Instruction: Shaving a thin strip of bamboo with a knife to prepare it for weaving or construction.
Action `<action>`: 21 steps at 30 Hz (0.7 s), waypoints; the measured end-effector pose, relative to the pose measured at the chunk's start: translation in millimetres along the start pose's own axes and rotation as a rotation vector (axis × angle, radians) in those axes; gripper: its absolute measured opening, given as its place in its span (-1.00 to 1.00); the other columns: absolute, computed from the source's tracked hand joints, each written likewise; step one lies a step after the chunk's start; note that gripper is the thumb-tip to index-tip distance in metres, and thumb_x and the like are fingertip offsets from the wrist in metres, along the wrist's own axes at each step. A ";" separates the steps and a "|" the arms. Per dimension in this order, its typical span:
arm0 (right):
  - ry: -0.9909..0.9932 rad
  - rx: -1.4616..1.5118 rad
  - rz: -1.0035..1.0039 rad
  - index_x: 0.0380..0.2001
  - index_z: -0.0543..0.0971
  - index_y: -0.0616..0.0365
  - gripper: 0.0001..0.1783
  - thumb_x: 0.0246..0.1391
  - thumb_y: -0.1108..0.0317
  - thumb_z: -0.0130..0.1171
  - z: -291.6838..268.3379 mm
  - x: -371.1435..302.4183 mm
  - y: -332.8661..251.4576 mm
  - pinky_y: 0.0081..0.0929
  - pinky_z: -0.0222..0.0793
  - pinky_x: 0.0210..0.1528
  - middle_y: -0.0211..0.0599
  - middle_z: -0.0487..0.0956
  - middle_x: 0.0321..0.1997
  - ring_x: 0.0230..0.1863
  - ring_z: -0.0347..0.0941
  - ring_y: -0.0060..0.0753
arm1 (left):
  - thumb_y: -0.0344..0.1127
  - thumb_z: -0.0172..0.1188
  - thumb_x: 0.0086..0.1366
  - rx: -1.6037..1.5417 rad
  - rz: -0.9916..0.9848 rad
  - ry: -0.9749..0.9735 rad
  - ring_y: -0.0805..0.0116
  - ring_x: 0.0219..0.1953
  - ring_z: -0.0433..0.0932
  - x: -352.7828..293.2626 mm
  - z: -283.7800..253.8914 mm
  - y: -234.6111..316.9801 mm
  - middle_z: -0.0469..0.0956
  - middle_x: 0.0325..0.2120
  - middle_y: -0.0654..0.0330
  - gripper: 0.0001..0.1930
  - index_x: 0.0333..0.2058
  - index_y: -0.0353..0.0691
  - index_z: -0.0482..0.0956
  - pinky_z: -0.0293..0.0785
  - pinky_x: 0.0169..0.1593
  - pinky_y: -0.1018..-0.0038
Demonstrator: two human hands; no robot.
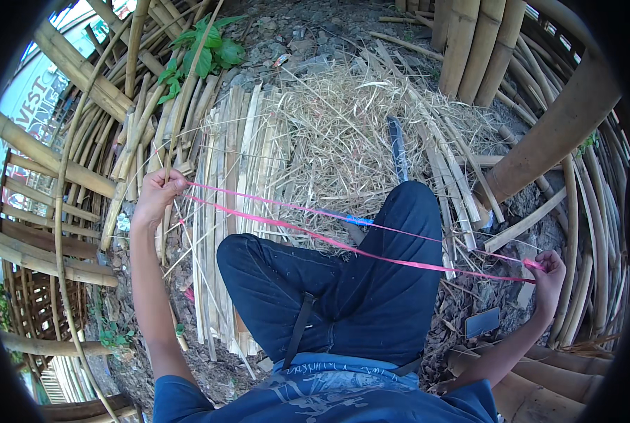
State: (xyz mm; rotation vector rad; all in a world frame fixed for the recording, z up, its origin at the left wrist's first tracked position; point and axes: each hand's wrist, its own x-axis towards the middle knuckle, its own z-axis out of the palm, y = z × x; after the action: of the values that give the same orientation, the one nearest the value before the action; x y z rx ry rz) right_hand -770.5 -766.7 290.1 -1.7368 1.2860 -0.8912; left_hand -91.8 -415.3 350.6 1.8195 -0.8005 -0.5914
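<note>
A pink plastic ribbon (413, 265) is stretched in two strands across my lap, from one hand to the other. At the left, my left hand (161, 197) pinches one end between thumb and fingers, beside a thin bamboo strip; whether the hand also touches the strip, I cannot tell. Out to the right, my right hand (549, 278) is closed on the other end, with some pink bunched at its fingertips. Beyond my knees lies a long knife with a dark blade (398, 148) and a blue handle (357, 220), partly behind my right knee.
Split bamboo slats (219, 162) lie on the ground at the left, next to a heap of pale shavings (336, 141). Thick bamboo posts (551, 127) stand at the right. A flat dark phone-like object (482, 322) rests by my right thigh. A leafy plant (205, 49) grows far left.
</note>
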 end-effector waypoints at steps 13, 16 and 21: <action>-0.245 0.175 -0.059 -0.56 0.51 0.23 -0.73 -0.25 0.41 0.46 -11.4 -5.2 23.6 -0.74 0.15 -0.52 -0.55 0.45 -0.59 -0.54 0.32 -0.75 | -0.27 0.22 0.30 0.127 0.059 0.381 0.73 -0.67 0.17 35.7 -52.6 -37.2 0.30 -0.67 0.52 -0.85 -0.37 -0.22 0.58 0.05 -0.61 0.68; -0.170 0.234 -0.056 -0.59 0.55 0.25 -0.74 -0.14 0.33 0.42 -1.4 5.4 -4.4 -0.73 0.14 -0.52 -0.56 0.45 -0.61 -0.54 0.32 -0.76 | -0.23 0.19 0.31 0.266 -0.111 0.319 0.71 -0.65 0.19 26.4 -68.7 -51.1 0.32 -0.63 0.50 -0.85 -0.36 -0.17 0.57 0.07 -0.60 0.67; 0.090 0.015 -0.207 -0.40 0.64 0.33 -0.86 0.10 0.43 0.25 39.4 56.9 -32.5 -0.76 0.13 -0.49 -0.57 0.50 -0.56 -0.53 0.27 -0.80 | -0.30 0.14 0.29 0.302 -0.258 0.083 0.68 -0.67 0.21 -32.3 -75.0 -70.9 0.38 -0.63 0.45 -0.88 -0.44 -0.14 0.54 0.05 -0.59 0.70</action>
State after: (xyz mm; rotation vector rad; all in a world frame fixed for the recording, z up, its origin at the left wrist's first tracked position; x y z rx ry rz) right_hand -708.7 -808.7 306.2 -1.8604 1.1667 -1.1054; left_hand -42.0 -327.1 312.7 2.2312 -0.6286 -0.5775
